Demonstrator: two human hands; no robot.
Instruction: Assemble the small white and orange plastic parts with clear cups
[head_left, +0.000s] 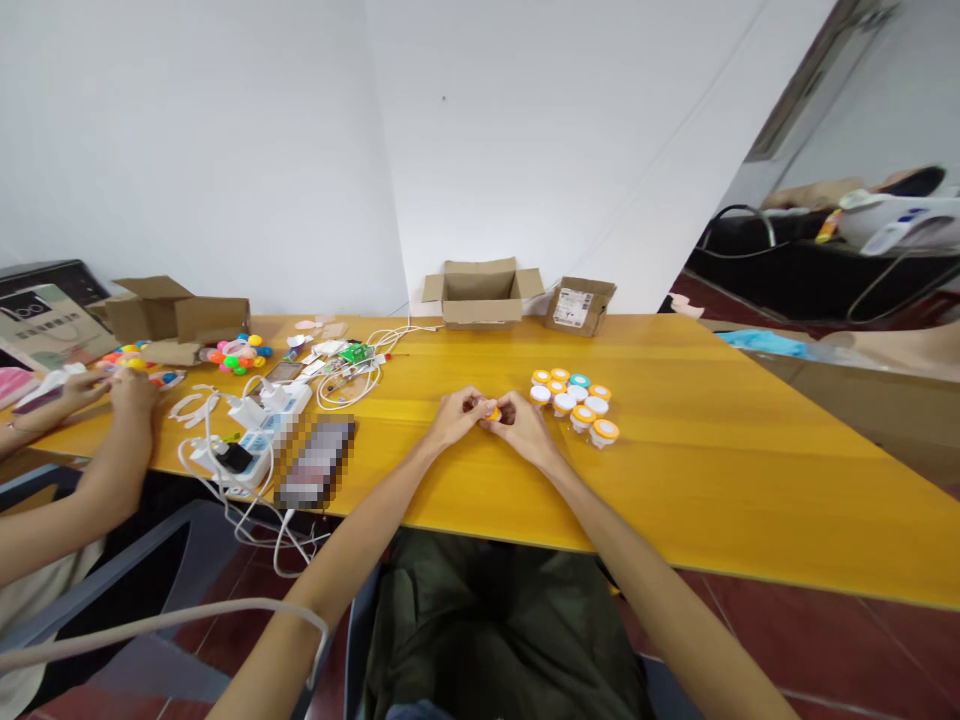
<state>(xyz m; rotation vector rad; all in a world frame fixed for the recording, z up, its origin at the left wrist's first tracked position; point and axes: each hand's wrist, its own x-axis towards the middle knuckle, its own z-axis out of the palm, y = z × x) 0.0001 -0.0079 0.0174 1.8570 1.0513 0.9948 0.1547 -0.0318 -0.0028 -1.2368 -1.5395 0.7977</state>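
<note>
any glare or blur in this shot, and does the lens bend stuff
Head view: soft light, mild sheen on the yellow tabletop, no harsh glare; head view: wide-angle stretching towards the edges, clutter at far right looking soft; head view: phone pixelated, small orange piece in the hands too tiny for fine detail

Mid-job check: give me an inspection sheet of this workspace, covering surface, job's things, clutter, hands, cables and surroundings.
Surface: yellow table, loaded mostly on its left side.
Job's things: orange piece, held; capped pieces with orange, white and teal tops, grouped to its right.
Clutter: phone, power strip, colourful balls, all at left.
Hands: left hand and right hand both on the orange piece.
Cables: thick one crosses the left forearm; others hang over the table edge.
Surroundings: boxes by the wall; co-worker's hands at far left.
</note>
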